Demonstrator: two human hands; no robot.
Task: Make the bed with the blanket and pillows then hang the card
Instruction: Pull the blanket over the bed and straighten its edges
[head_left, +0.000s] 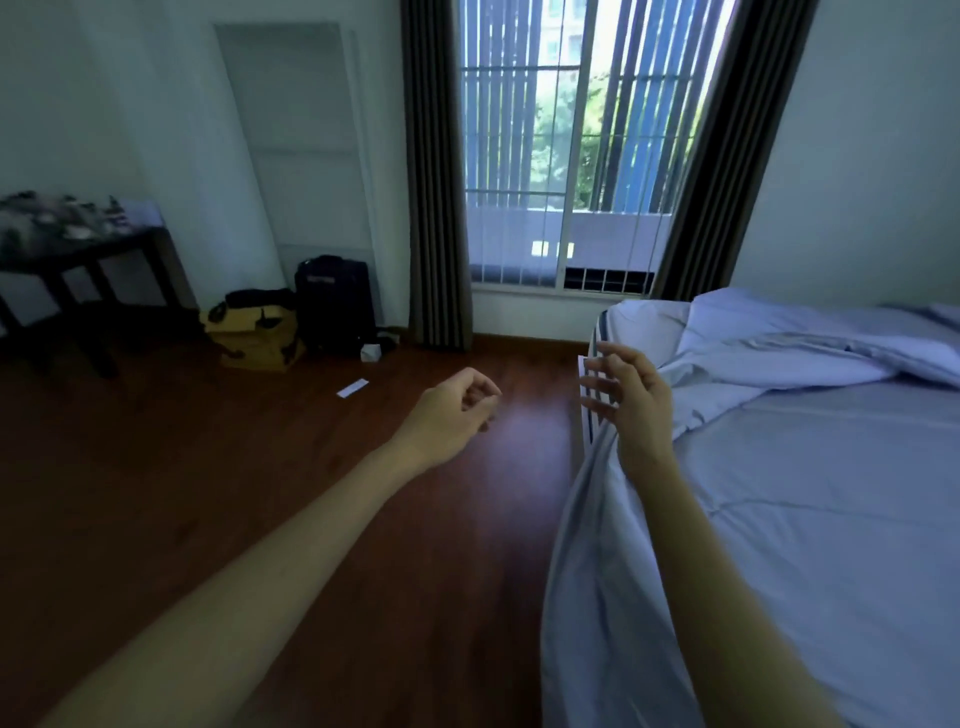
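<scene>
Hands both out in front, mid frame, arms bare. Left hand (457, 410) hangs over the wood floor (234, 493) at centre, fingers loosely curled inward, nothing in it. Right hand (626, 397) sits just right of centre, fingers spread and relaxed, in front of the striped mattress corner (589, 415); I see nothing gripped, and I cannot tell if the fingertips touch the corner.

Bed (857, 545) fills the right half of the frame under a light blue sheet (587, 571) that hangs down its near side at lower centre. Blanket (810, 358), same light blue, lies bunched and folded back across the bed at upper right, well beyond the right hand. A rounded hump (737, 309) behind it at the bed's far end: pillow or more blanket, I cannot tell.

White card-like strip (352, 388) lies flat on the floor left of centre, apart from both hands; I read it as the card, no print legible.

Window (566, 156) at top centre, dark curtains either side (436, 182) (727, 156). Black backpack (335, 301) stands by the wall under a white panel (301, 140), yellow bag (257, 332) just left of it, small white object (370, 352) just right. Dark table (93, 254) with blurred clutter at far left.
</scene>
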